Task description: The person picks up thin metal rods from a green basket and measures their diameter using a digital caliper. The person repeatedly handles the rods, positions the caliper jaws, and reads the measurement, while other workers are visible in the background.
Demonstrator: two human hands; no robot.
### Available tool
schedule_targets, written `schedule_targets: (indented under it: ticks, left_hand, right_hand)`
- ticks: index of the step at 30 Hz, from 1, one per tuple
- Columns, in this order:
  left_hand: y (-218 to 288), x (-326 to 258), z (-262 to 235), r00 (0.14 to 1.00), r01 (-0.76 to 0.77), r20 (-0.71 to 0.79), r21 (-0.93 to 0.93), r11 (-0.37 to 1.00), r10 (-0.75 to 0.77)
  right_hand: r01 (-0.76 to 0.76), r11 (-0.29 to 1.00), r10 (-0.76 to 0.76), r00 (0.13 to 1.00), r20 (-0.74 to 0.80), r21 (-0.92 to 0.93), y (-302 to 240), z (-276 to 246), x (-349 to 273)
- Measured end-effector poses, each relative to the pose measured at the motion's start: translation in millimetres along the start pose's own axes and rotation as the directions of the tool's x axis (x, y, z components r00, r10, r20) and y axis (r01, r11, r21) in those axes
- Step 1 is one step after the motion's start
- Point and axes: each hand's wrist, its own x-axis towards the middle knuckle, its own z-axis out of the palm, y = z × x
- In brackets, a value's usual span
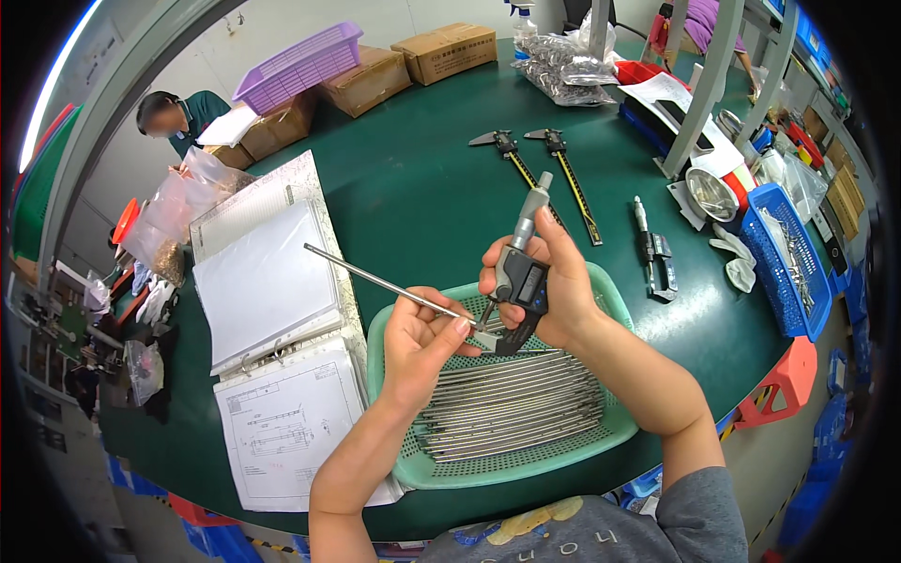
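Note:
My left hand (419, 340) pinches a thin metal rod (361, 273) that slants up to the left. The rod's near end reaches the jaws of a digital micrometer (522, 272). My right hand (560, 281) is wrapped round that micrometer, its barrel pointing up and away. Whether the jaws touch the rod is too small to tell. Below both hands lies a green basket (526, 474), and in it several similar metal rods (511, 408) rest side by side.
An open binder with a drawing sheet (286, 427) lies left. Beyond my hands are two calipers (574, 188); to the right, a second micrometer (656, 253), a white glove (738, 258) and a blue basket (786, 263). Cardboard boxes (446, 53) and a purple basket (300, 66) stand far back. Another person (192, 122) sits far left.

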Motion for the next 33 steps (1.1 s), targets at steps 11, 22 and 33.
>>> schedule_targets:
  ticks: [11, 22, 33]
  left_hand:
    - [1.3, -0.2, 0.4, 1.000, 0.013, -0.002, 0.014, 1.000, -0.013]
    - [1.3, -1.0, 2.6, 0.999, 0.002, -0.034, 0.013, 1.000, -0.001]
    - [1.7, -1.3, 2.4, 1.000, 0.008, -0.014, 0.027, 1.000, -0.007]
  right_hand:
    - [-0.034, 0.999, 0.034, 0.999, -0.021, 0.004, 1.1, 1.0, 0.4]
    - [-0.011, 0.998, 0.010, 0.999, 0.032, 0.057, -1.3, 3.6, -4.6]
    - [-0.018, 0.999, 0.017, 1.000, 0.023, 0.049, 0.0, 3.1, -3.5]
